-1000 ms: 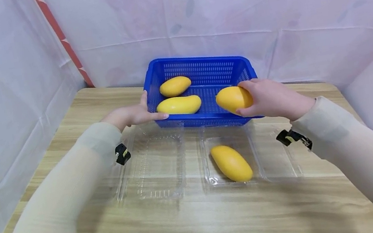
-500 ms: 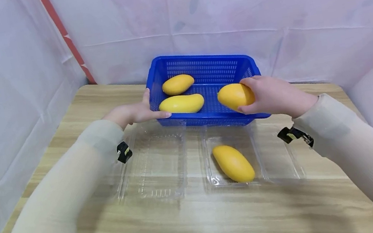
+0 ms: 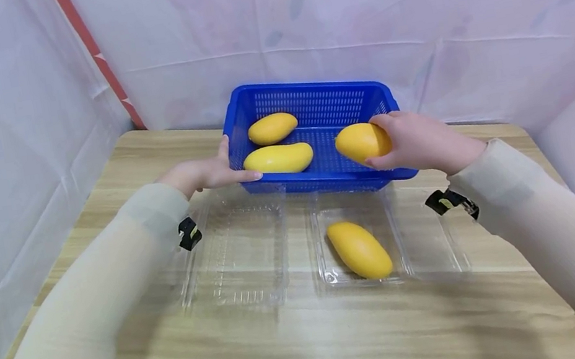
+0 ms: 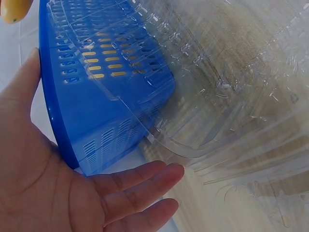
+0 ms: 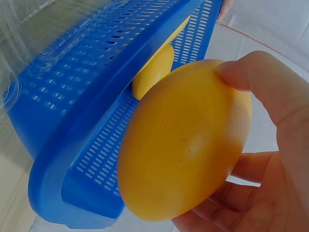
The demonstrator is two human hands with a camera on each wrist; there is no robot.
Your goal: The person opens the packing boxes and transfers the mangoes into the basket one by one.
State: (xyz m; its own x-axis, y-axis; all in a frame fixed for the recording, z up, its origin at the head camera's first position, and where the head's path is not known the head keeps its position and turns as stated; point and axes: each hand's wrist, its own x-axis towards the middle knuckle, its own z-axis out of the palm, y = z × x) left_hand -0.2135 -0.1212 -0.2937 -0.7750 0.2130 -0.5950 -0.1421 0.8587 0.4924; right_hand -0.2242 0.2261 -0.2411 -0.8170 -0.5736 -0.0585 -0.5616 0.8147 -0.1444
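Note:
My right hand [image 3: 420, 143] grips a yellow mango [image 3: 362, 144] over the right part of the blue basket [image 3: 330, 180]. The right wrist view has this mango [image 5: 181, 140] large, with the thumb on its near side and fingers behind it. At the basket's left front corner my left hand [image 3: 210, 173] touches the rim, its fingers loosely extended in the left wrist view. Inside the basket's left part lie a mango [image 3: 272, 128] and a paler, longer mango [image 3: 279, 160]. Another mango [image 3: 360, 251] rests in the right clear plastic box [image 3: 331, 279].
Left of that box stands another clear plastic box [image 3: 246, 261] with its lid open to the left. The right box's lid [image 3: 430, 245] lies open to the right. All stand on a wooden table [image 3: 292, 354], with pale cloth walls [image 3: 327, 3] at the back and sides.
The right hand has raised its mango slightly within the basket's right part. My left hand keeps its place at the corner. The whole view has shifted a little.

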